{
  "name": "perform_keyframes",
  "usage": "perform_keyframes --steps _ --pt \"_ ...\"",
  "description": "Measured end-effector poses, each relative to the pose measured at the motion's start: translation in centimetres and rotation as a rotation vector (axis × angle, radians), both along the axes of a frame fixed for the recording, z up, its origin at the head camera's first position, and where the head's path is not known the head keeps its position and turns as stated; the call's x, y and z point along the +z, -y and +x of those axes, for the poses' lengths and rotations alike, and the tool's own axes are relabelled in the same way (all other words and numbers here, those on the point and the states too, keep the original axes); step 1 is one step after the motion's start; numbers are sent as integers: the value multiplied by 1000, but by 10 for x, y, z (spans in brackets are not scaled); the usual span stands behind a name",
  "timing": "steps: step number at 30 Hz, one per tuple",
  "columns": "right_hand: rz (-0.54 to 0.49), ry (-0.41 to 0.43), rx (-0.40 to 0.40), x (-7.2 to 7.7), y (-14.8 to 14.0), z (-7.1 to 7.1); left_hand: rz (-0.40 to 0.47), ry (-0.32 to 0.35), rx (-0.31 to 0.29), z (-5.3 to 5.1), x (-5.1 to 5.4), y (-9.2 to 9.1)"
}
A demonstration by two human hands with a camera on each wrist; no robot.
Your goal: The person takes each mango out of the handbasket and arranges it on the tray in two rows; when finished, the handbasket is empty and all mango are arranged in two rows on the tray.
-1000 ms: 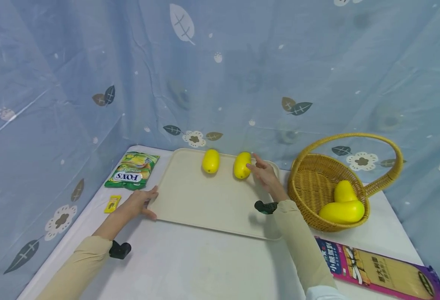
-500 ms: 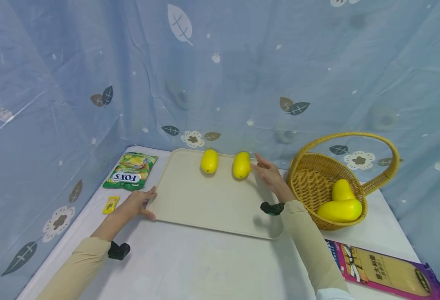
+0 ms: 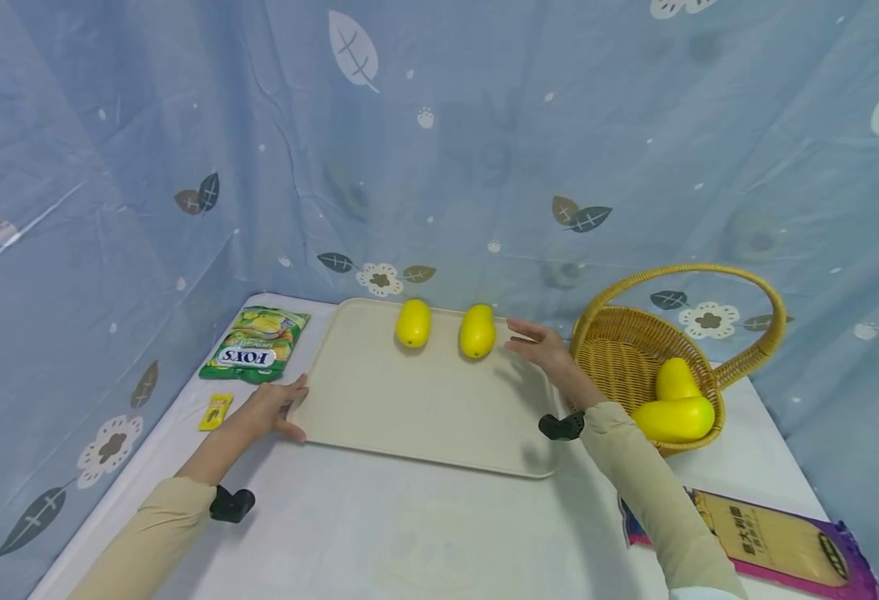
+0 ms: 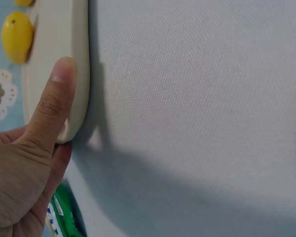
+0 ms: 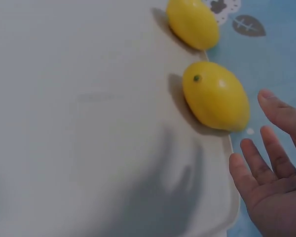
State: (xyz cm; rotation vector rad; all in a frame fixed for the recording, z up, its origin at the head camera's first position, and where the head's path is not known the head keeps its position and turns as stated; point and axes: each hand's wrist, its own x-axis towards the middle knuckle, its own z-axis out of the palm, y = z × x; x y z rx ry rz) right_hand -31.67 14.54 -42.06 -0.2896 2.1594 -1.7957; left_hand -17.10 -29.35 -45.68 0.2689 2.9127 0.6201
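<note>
On the beige tray (image 3: 409,400), two yellow mangoes, a left one (image 3: 413,324) and a right one (image 3: 477,332), lie along the far edge. My left hand (image 3: 265,410) holds the tray's near left corner; in the left wrist view its thumb (image 4: 55,101) lies over the rim and a finger shows below it. Over the tray's far right part, my right hand (image 3: 547,352) is spread with nothing in it. The right wrist view shows its fingers apart from the nearer mango (image 5: 216,96), casting a shadow on the tray.
Right of the tray stands a wicker basket (image 3: 619,367) with a tall handle, holding two yellow mangoes (image 3: 673,419). A pasta pack (image 3: 776,537) lies in front, partly behind the right sleeve. At left are a green FOX'S bag (image 3: 255,343) and a small yellow packet (image 3: 216,412).
My right hand has drawn back to the right, away from the right mango, which stays on the tray. The left hand keeps its place at the tray corner. The head view has shifted slightly.
</note>
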Motion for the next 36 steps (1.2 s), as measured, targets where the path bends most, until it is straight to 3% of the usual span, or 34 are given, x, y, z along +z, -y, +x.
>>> perform_keyframes --steps 7,12,20,25,36 --pt "80 -128 90 3 -14 3 0 3 7 0 0 0" --pt "78 -159 157 4 -27 8 0 -4 0 0 -1 1" --pt "121 -161 222 9 -48 22 14 11 -4 1 1 1" --pt "69 -136 281 17 -65 38 17 3 -16 1 1 0" --pt "36 -74 367 32 -140 60 25 -46 -78 2 0 4"
